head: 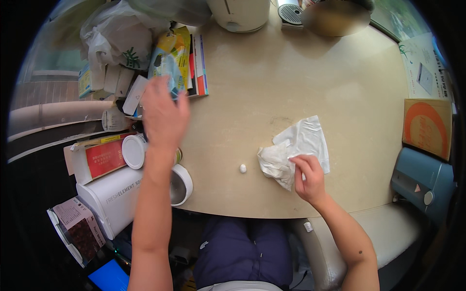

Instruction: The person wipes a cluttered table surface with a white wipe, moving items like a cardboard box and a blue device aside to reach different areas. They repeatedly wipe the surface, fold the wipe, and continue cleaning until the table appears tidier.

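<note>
My left hand [165, 112] reaches over the left side of the table, its fingers apart at the lower edge of a blue and yellow plastic packet [171, 62]. No held thing shows in it. My right hand [308, 178] pinches the edge of a crumpled white cloth or wipe [275, 163] between thumb and fingers. Beneath and beyond it a flatter white wipe [307, 138] lies on the table. A small white lump [243, 168] sits on the tabletop left of the crumpled wipe.
Books [200, 69], a plastic bag [116, 40] and small boxes crowd the left. Nearer are a white canister [134, 151] and a white-rimmed bowl [182, 184]. A white appliance [238, 14] stands at the back; a cardboard box [426, 127] and a blue-grey device [418, 178] are right.
</note>
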### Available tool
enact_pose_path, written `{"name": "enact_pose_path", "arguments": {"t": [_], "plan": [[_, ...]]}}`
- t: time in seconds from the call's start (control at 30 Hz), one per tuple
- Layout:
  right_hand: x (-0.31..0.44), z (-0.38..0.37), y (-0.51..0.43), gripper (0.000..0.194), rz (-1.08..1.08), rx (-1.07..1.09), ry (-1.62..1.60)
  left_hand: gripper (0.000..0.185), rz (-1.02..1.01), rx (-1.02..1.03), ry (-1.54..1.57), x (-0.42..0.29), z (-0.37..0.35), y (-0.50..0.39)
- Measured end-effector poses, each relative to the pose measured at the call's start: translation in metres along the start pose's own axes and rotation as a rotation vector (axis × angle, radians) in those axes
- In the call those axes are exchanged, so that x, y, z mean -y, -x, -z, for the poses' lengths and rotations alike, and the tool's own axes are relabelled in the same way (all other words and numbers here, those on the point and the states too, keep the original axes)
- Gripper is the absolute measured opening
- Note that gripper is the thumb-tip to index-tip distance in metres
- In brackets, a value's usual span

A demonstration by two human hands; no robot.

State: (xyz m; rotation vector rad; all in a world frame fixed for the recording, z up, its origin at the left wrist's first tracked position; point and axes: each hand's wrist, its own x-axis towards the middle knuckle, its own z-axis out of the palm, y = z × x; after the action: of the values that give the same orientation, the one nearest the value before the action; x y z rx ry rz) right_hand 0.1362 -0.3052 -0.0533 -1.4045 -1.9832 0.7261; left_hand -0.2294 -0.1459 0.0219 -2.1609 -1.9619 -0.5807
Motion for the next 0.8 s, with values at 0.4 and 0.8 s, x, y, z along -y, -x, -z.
{"name": "enact_pose_path", "arguments": {"t": [0.4,0.8], "plan": [[-0.053,-0.024,0.010,0.062,-0.154,0.110,0.340,0.070,-0.181,0.722,0.371,-0.199,-0.065,0.196],[-0.052,0.022,0.009,0.054,-0.142,-0.031,-0.011,0.053,0.022,0.473,0.960,-0.165,-0.017,0.184]]}}
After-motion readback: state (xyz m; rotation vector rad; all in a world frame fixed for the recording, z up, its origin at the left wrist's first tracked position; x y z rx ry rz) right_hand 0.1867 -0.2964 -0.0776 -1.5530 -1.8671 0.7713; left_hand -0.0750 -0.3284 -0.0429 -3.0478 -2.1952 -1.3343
